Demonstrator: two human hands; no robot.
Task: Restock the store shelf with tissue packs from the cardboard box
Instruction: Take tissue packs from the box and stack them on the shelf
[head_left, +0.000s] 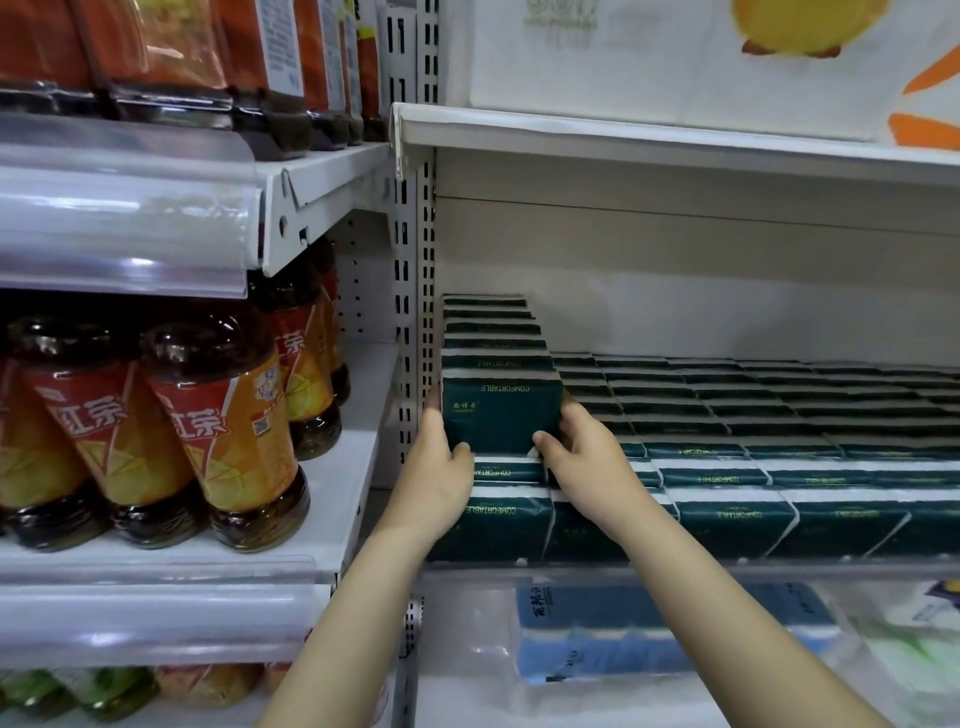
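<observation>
At about 6 o'clock the left hand (441, 478) and right hand (587, 457) grip a dark green tissue pack (498, 415) from either side, fingers and thumbs curled round it, at the front of a raised row (488, 332) beside the perforated upright (415, 312); a bottom layer of packs (779, 467) already covers the shelf (727, 564) out to 3 o'clock. The upper tier looks barely begun, so much stacking likely remains; the cardboard box is out of view.

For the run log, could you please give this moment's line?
left hand, right hand: grip tissue pack | where: front of raised leftmost row
</observation>
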